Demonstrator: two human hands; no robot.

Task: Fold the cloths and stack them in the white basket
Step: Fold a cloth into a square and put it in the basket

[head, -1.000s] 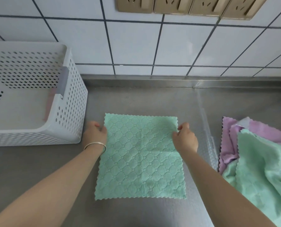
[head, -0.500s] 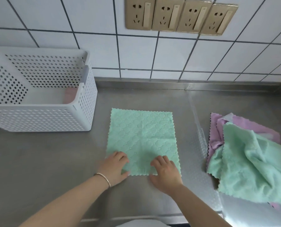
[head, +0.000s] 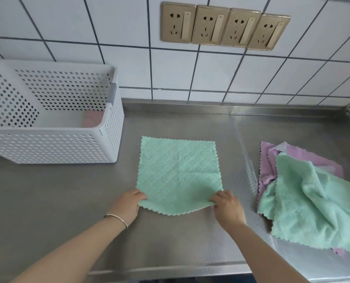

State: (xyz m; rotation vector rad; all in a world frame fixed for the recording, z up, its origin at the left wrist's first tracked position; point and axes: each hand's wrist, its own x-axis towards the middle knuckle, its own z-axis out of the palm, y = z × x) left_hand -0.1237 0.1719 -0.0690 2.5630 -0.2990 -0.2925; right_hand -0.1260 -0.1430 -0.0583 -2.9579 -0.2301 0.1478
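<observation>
Green cloth (head: pixel 178 172) lies spread flat at the middle of the steel table (head: pixel 47 201), its far edge toward twelve o'clock and its near edge lifted off the surface in a shallow sag. It looks light, soft and limp, a quilted microfibre with scalloped edges, so it will likely drape and slump wherever it is unsupported; the corners are the sensible places to take hold, kept level so the fold lands square. The left hand (head: pixel 127 207) pinches the near corner at about seven o'clock of the cloth, thumb on top; a bangle (head: pixel 117 219) sits on that wrist. The right hand (head: pixel 227 207) pinches the near corner at about five o'clock, fingers curled over the hem. Both hands sit just at the cloth's near edge, touching it. At ten o'clock stands the white basket (head: pixel 53 146), with something pink (head: pixel 92 118) lying low inside. At three o'clock a loose pile of cloths (head: pixel 308 201), green over lilac, waits unfolded. Wall sockets (head: pixel 225 26) sit at twelve o'clock
</observation>
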